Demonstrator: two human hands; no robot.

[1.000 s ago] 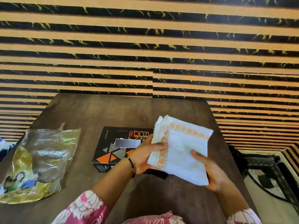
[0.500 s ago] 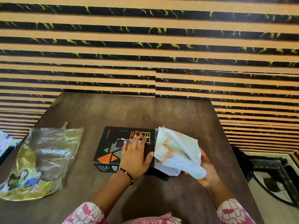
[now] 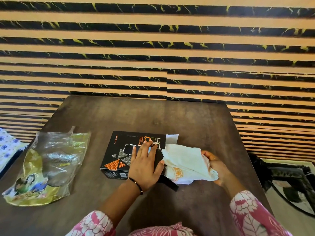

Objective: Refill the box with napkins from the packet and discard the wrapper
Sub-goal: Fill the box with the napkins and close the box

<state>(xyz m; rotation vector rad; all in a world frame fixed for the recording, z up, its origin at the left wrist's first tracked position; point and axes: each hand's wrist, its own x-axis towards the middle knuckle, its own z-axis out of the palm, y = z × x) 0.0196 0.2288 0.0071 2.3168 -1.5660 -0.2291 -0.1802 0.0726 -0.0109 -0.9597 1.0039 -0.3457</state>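
Box (image 3: 119,155) lengthwise toward wall (image 3: 157,48)

Desk (image 3: 196,120) in front of wall (image 3: 156,48). Box (image 3: 117,155) lying flat near desk middle. Wrapper (image 3: 51,160) flat on desk, well left of box, near left edge. Left hand (image 3: 144,166) palm-down on box top, toward its right half. Napkins (image 3: 185,160) bunched at box's right end, touching it, held by right hand (image 3: 214,164) from right side. Napkin corner (image 3: 172,138) sticks out behind bunch, at box's far right corner.
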